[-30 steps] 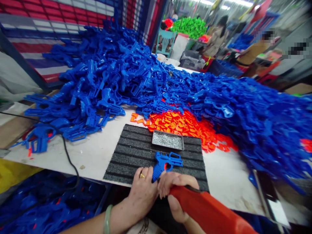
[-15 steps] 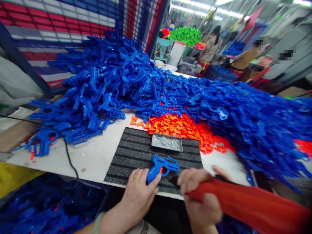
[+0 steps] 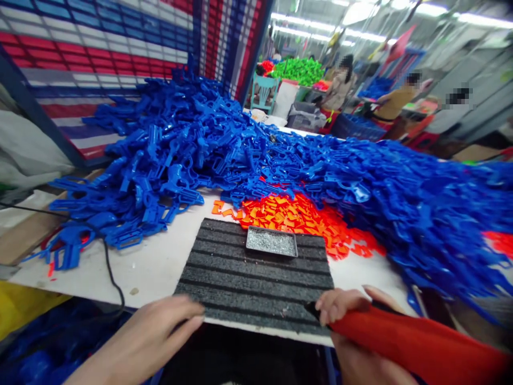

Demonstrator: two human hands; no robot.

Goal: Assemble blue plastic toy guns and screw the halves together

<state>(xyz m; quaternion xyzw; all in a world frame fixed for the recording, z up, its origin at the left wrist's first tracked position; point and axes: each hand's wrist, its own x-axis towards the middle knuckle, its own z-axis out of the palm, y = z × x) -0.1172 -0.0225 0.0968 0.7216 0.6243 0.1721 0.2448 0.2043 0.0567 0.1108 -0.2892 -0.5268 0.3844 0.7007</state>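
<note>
My left hand (image 3: 158, 334) hovers at the near edge of the table, left of the dark ribbed mat (image 3: 256, 275); its fingers are stretched out and blurred, with nothing visible in them. My right hand (image 3: 347, 310) is wrapped round a red power tool (image 3: 404, 342) whose dark tip rests on the mat's near right corner. A small metal tray of screws (image 3: 271, 241) sits at the mat's far edge. Behind it lies a heap of orange plastic pieces (image 3: 296, 216). No blue toy gun lies on the mat.
A huge pile of blue plastic toy-gun shells (image 3: 224, 139) covers the white table (image 3: 148, 262) from left to right. A black cable (image 3: 110, 272) runs over the left edge. More blue parts (image 3: 48, 347) lie below. Other people work at distant tables at the back right.
The blue toy gun that lay on the mat under my left hand is gone from view. My left hand swept down and left off the mat. The red tool shifted right.
</note>
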